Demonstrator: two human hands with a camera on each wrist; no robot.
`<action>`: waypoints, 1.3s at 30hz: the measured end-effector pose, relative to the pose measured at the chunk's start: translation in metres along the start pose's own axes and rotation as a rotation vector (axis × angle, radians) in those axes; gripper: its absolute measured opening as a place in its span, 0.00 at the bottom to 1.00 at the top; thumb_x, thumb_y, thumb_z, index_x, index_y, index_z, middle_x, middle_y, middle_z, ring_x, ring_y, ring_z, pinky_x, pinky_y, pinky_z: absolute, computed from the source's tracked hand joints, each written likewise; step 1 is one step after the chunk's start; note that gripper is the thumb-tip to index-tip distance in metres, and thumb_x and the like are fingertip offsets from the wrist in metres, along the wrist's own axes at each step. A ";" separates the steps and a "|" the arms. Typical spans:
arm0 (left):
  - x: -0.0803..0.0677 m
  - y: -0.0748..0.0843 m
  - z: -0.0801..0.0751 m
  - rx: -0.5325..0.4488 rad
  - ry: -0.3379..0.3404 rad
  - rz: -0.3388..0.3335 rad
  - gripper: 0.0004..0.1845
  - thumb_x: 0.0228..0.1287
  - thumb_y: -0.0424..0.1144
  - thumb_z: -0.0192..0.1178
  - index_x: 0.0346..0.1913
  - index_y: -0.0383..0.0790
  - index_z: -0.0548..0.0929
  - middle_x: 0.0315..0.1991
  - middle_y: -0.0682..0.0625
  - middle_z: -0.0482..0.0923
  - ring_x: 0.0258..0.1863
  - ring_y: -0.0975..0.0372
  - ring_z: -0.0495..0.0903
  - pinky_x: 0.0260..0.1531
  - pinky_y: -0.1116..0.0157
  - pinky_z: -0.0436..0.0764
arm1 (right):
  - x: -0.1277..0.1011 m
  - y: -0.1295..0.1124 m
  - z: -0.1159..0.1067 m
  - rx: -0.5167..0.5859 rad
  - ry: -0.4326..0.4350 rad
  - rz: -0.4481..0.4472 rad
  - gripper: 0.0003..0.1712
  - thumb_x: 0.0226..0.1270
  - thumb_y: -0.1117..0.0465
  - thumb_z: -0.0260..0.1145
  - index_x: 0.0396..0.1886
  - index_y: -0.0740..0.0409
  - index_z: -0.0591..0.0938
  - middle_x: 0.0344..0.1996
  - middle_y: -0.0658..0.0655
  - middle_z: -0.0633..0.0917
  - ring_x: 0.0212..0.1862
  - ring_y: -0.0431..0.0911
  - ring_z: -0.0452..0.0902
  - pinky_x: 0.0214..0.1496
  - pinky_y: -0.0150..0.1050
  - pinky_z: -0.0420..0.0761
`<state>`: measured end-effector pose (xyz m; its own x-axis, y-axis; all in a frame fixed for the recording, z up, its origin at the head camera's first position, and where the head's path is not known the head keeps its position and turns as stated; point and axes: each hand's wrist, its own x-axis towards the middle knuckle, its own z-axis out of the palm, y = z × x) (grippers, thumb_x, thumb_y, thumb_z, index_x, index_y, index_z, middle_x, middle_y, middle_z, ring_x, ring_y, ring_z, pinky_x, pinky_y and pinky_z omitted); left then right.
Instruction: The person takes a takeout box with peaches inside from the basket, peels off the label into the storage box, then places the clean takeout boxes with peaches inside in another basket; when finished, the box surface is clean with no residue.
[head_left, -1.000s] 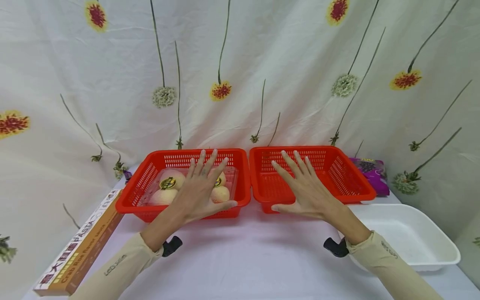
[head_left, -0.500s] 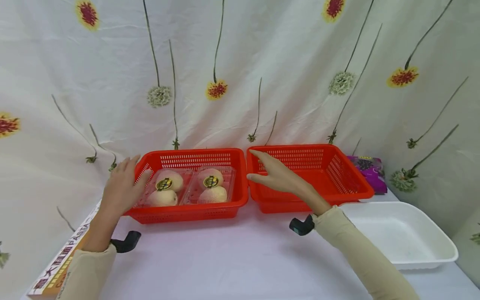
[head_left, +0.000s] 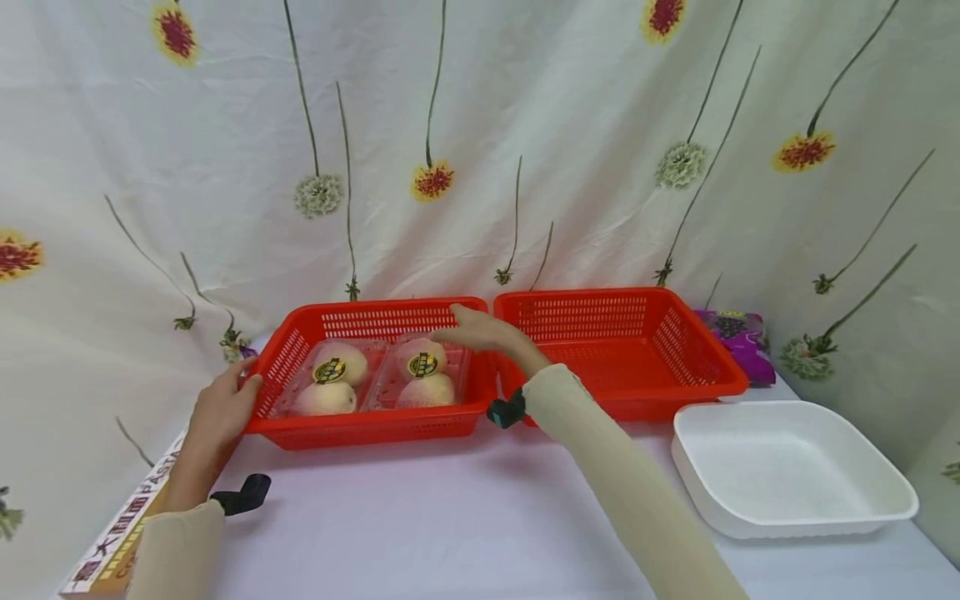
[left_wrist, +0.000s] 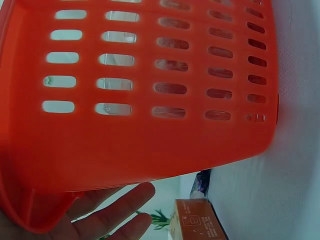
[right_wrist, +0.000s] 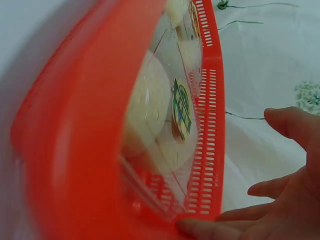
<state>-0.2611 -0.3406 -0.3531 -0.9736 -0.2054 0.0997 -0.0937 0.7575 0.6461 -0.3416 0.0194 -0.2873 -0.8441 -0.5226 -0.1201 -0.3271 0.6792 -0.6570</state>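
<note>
On the table, head view: left hand (head_left: 217, 414) flat against left basket (head_left: 375, 429) outer wall, right hand (head_left: 486, 332) reaching over pear pack (head_left: 378, 375) inside. Nothing lifted yet. Left wrist: fingers straight under rim. Right wrist: fingers relaxed, no grasp.

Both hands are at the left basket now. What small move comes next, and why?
Probably curl both hands under the rim. The left hand touches the left end of the basket, and the right hand hovers open at its right rim, gripping nothing yet.
</note>
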 end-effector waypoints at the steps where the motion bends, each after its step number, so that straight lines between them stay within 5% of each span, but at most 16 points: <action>1: 0.000 0.000 0.001 -0.005 0.003 -0.003 0.31 0.76 0.46 0.36 0.75 0.33 0.48 0.62 0.23 0.62 0.55 0.37 0.68 0.50 0.42 0.76 | 0.004 -0.003 0.002 0.004 -0.011 0.018 0.47 0.69 0.43 0.56 0.76 0.60 0.48 0.75 0.60 0.52 0.73 0.54 0.54 0.71 0.53 0.61; 5: -0.001 -0.001 0.002 -0.014 0.007 -0.010 0.31 0.76 0.46 0.36 0.75 0.34 0.48 0.62 0.23 0.62 0.55 0.37 0.68 0.48 0.44 0.77 | 0.018 -0.013 0.013 0.027 -0.039 0.093 0.47 0.69 0.46 0.56 0.76 0.61 0.46 0.76 0.58 0.48 0.76 0.53 0.45 0.74 0.52 0.54; 9: 0.000 -0.001 0.001 -0.043 -0.003 -0.027 0.31 0.76 0.47 0.36 0.75 0.36 0.47 0.64 0.23 0.59 0.57 0.37 0.67 0.49 0.45 0.78 | 0.032 -0.018 0.027 0.022 -0.042 0.150 0.44 0.70 0.48 0.55 0.76 0.62 0.48 0.76 0.59 0.51 0.74 0.52 0.50 0.73 0.48 0.57; 15: 0.002 -0.002 0.002 -0.101 -0.034 -0.054 0.32 0.76 0.49 0.36 0.76 0.39 0.44 0.66 0.24 0.57 0.58 0.38 0.67 0.43 0.55 0.83 | 0.045 -0.016 0.041 -0.134 -0.007 0.260 0.42 0.66 0.53 0.61 0.72 0.63 0.54 0.67 0.66 0.64 0.71 0.62 0.53 0.67 0.53 0.66; 16: 0.002 -0.002 0.002 -0.099 -0.032 -0.053 0.32 0.76 0.49 0.36 0.76 0.39 0.44 0.66 0.24 0.57 0.58 0.38 0.68 0.43 0.56 0.84 | 0.047 -0.014 0.041 -0.139 0.004 0.268 0.41 0.64 0.52 0.63 0.70 0.64 0.57 0.60 0.65 0.70 0.68 0.61 0.60 0.62 0.51 0.71; 20: 0.002 -0.001 0.002 -0.054 -0.009 -0.040 0.31 0.77 0.47 0.35 0.76 0.37 0.45 0.65 0.24 0.59 0.56 0.39 0.68 0.46 0.52 0.82 | 0.048 -0.009 0.039 -0.112 -0.009 0.268 0.40 0.63 0.50 0.65 0.67 0.66 0.62 0.63 0.61 0.68 0.58 0.53 0.69 0.54 0.46 0.75; 25: 0.001 0.001 0.002 -0.040 -0.005 -0.037 0.31 0.77 0.46 0.34 0.75 0.36 0.45 0.65 0.24 0.58 0.58 0.37 0.66 0.52 0.44 0.76 | 0.039 -0.011 0.032 -0.085 -0.084 0.306 0.51 0.65 0.46 0.62 0.76 0.60 0.46 0.75 0.58 0.54 0.69 0.52 0.60 0.68 0.51 0.66; 28: 0.000 0.002 0.003 -0.045 -0.009 -0.037 0.31 0.76 0.46 0.34 0.75 0.37 0.45 0.66 0.24 0.58 0.58 0.37 0.66 0.51 0.46 0.78 | 0.037 -0.008 0.029 0.005 -0.058 0.314 0.56 0.65 0.48 0.63 0.76 0.62 0.37 0.70 0.60 0.64 0.56 0.54 0.75 0.60 0.49 0.75; 30: 0.000 0.002 0.003 -0.043 -0.009 -0.035 0.31 0.76 0.46 0.34 0.75 0.36 0.45 0.66 0.24 0.58 0.58 0.37 0.66 0.51 0.45 0.78 | 0.038 -0.004 0.027 0.058 -0.029 0.280 0.46 0.66 0.52 0.64 0.73 0.67 0.51 0.62 0.63 0.71 0.43 0.52 0.80 0.51 0.45 0.81; 33: 0.001 0.002 0.003 -0.041 -0.009 -0.039 0.31 0.77 0.46 0.34 0.75 0.37 0.44 0.67 0.24 0.57 0.59 0.36 0.64 0.53 0.42 0.74 | 0.038 0.000 0.024 0.188 0.023 0.226 0.25 0.65 0.58 0.65 0.53 0.69 0.69 0.49 0.61 0.73 0.32 0.49 0.75 0.42 0.43 0.83; 36: 0.002 0.001 0.003 -0.052 -0.014 -0.046 0.31 0.77 0.47 0.34 0.76 0.38 0.43 0.67 0.24 0.56 0.60 0.35 0.64 0.53 0.42 0.75 | 0.040 0.004 0.022 0.267 0.054 0.202 0.17 0.63 0.58 0.67 0.42 0.65 0.74 0.41 0.58 0.74 0.38 0.49 0.73 0.47 0.45 0.82; 39: 0.002 0.000 0.004 -0.063 -0.019 -0.050 0.32 0.77 0.48 0.34 0.76 0.40 0.42 0.68 0.25 0.55 0.60 0.36 0.65 0.49 0.46 0.78 | 0.042 0.007 0.020 0.340 0.028 0.194 0.30 0.64 0.57 0.67 0.59 0.69 0.69 0.58 0.61 0.71 0.53 0.56 0.72 0.57 0.52 0.77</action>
<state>-0.2637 -0.3389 -0.3559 -0.9718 -0.2299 0.0520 -0.1296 0.7056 0.6966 -0.3702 -0.0084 -0.3118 -0.8891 -0.3841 -0.2491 -0.0050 0.5522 -0.8337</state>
